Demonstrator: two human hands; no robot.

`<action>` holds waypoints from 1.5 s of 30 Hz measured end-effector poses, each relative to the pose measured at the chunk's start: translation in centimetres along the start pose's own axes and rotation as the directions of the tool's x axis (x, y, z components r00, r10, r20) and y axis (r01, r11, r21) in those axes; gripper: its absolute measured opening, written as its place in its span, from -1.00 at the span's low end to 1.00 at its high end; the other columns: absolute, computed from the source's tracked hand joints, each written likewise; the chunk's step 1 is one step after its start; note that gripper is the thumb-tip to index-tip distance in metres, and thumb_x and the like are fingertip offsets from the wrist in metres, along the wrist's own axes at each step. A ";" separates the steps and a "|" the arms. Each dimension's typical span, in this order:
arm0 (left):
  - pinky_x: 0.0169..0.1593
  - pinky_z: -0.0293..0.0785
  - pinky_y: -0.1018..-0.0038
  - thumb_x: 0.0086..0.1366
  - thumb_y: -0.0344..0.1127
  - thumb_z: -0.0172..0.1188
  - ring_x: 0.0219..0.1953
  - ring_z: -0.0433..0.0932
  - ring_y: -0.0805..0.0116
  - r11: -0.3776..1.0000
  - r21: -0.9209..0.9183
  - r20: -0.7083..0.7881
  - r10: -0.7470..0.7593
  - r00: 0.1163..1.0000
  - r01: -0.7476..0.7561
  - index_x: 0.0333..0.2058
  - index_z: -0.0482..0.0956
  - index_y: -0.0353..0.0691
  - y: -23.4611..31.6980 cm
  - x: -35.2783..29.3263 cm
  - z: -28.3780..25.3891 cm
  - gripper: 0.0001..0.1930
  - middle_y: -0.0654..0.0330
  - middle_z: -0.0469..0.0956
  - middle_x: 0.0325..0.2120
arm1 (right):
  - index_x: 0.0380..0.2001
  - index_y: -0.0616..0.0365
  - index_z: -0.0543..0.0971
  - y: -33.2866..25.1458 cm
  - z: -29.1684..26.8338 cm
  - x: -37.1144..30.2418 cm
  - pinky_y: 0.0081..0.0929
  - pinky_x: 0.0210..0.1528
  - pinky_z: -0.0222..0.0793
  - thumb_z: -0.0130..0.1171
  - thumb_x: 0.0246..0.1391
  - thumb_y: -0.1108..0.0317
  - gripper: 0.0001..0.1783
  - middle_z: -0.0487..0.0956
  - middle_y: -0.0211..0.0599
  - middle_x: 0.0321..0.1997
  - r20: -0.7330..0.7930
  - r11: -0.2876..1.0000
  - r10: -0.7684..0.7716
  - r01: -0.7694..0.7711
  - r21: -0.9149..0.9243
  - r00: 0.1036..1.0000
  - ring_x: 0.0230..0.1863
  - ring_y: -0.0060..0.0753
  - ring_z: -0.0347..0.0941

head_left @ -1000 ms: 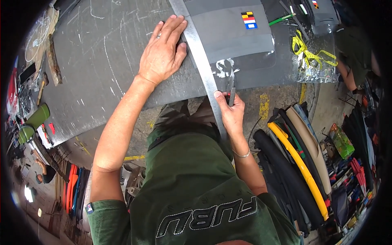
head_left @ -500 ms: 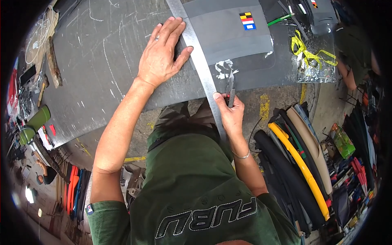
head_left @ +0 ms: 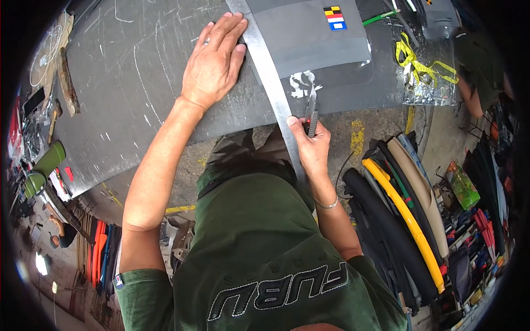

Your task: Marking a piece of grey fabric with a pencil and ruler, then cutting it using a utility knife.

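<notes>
A long metal straightedge [head_left: 269, 77] runs across the table and over its near edge. It lies along the left side of a grey sheet [head_left: 309, 47] that bears a small multicoloured patch [head_left: 335, 18]. My left hand [head_left: 212, 69] rests flat on the table with fingers stretched, its fingertips at the straightedge's left side. At the near edge, my right hand [head_left: 313, 148] is closed round a utility knife [head_left: 313, 124], blade pointing away from me. The right thumb presses on the straightedge too. White scraps or marks [head_left: 301, 84] show just beyond the blade.
A yellow tape measure [head_left: 408, 60] and a green pen-like stick [head_left: 381, 17] lie at the table's right. Rolls of material, one yellow [head_left: 406, 220], stand below on the right. A green roll [head_left: 47, 163] is at far left. Another person's arm [head_left: 472, 102] shows at right.
My left thumb has come off the straightedge and drawn in toward the fingers. My right hand still holds the knife and straightedge. The table sits slightly higher in the picture.
</notes>
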State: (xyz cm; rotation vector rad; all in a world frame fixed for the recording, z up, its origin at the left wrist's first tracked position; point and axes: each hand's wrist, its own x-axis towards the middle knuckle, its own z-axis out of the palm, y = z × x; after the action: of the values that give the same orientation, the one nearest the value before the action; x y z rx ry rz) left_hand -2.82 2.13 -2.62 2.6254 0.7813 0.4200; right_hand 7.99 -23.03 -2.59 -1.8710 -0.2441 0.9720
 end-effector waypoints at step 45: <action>0.55 0.00 0.09 0.23 -0.31 0.14 0.48 0.19 0.19 1.000 -0.003 -0.044 0.015 0.999 -0.015 0.34 0.41 -0.06 0.1 0.0 -0.3 -0.36 0.23 0.36 0.37 | -0.41 0.24 0.67 -0.4 -0.4 0.2 -0.65 -0.37 0.30 0.45 0.17 0.26 -0.74 0.57 -0.59 -0.53 0.046 0.999 0.045 -0.045 -0.001 0.998 -0.45 -0.78 0.34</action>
State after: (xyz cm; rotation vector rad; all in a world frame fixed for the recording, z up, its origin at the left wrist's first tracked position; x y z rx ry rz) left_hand -2.90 2.09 -2.27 2.6284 0.7749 0.4838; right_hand 8.50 -22.93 -2.28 -1.8622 -0.2303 1.0461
